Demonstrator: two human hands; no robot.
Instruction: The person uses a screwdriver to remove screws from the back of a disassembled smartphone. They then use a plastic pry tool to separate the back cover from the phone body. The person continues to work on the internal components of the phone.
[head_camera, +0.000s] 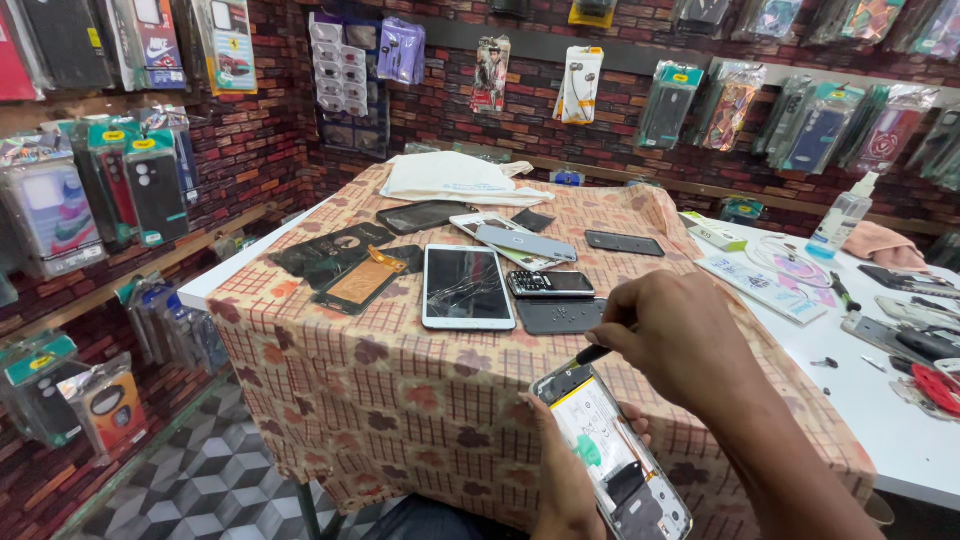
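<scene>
- Near the front edge of a table (300, 390) draped in a checked, flower-printed cloth, a person works on an opened phone (612, 455), its back cover off and its innards showing.
- Left hand (565, 480): closed around the phone from beneath, holding it tilted in the air just in front of the table's front edge, its top end pointing toward the table.
- Right hand (672, 340): fingers pinched shut around a thin dark-handled tool (592, 354), most likely a small screwdriver, whose tip meets the phone's top corner.
- The phone thus lies directly below and just left of the right hand, touched only by the tool's tip.
- Risk, as a judgement: the phone is held in mid-air, so a slip of the tool could scratch the exposed parts, and a loosened screw could drop to the tiled floor and be lost.
- Farther back on the cloth lie a white tablet with a cracked screen (467, 286), a small black keypad phone (549, 283) and a dark mat (560, 316) just beside it.
- Toward the table's right edge, on bare white surface, stands a clear spray bottle (842, 217).
- Packaged phone cases hang on the brick-pattern walls.
</scene>
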